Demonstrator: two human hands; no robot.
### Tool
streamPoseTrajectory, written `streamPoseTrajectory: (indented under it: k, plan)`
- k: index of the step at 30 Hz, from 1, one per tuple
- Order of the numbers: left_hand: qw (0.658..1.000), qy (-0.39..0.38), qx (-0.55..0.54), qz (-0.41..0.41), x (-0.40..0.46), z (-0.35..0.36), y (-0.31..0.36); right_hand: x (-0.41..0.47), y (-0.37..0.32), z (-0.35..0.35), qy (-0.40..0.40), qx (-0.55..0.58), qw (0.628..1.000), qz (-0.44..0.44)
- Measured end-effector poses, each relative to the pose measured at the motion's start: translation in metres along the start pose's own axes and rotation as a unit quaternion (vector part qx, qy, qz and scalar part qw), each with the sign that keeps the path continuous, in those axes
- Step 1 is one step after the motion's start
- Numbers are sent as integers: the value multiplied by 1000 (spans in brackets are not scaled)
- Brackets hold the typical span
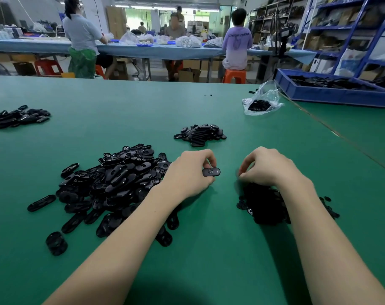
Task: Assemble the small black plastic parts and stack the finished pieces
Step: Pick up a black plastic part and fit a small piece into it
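Observation:
My left hand (pixel 188 173) pinches a black oval plastic shell (pixel 211 172) by its left end, just above the green table (pixel 209 249). To its left lies a big loose heap of the same oval shells (pixel 112 183). My right hand (pixel 269 167) hovers with fingers curled over a pile of small black round parts (pixel 263 205); its fingertips are blurred, so anything between them is hidden. Beyond my hands sits a smaller, neater pile of finished oval pieces (pixel 200 134).
Another heap of black ovals (pixel 17 117) lies far left. A clear plastic bag of black parts (pixel 260 102) and a blue crate of parts (pixel 332 89) stand at the right rear. People sit at a blue bench behind. Shelving lines the right wall.

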State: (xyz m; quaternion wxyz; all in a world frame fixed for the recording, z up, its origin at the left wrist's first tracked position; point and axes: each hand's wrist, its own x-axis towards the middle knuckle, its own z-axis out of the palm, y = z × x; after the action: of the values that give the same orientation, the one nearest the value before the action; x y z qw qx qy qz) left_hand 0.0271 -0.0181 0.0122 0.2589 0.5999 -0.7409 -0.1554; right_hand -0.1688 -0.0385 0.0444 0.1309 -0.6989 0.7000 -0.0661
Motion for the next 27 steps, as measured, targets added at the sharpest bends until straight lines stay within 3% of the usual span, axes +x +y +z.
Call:
streamPoseTrajectory:
  k: [2,5,8,14,18,23,27]
  plan:
    - [1000,6,-2,1,0,0,-1,2,1,1,-9,101,994,-28]
    - [1000,14,-4,3,1,1,-1,1,-3,2,-40,293,953,-70]
    - [999,23,-29,-7,2,3,-1,1,-5,3,-55,379,920,-81]
    - [984,23,-156,-80,3,4,-2,1,-4,4,-100,412,901,-90]
    - [949,5,-287,-131,3,2,-2,2,-3,6,-97,423,897,-81]
    - [925,-4,-354,-139,1,1,1,3,-4,6,-86,447,886,-87]
    - [875,-16,-452,-173,4,0,4,4,-5,7,-75,450,885,-90]
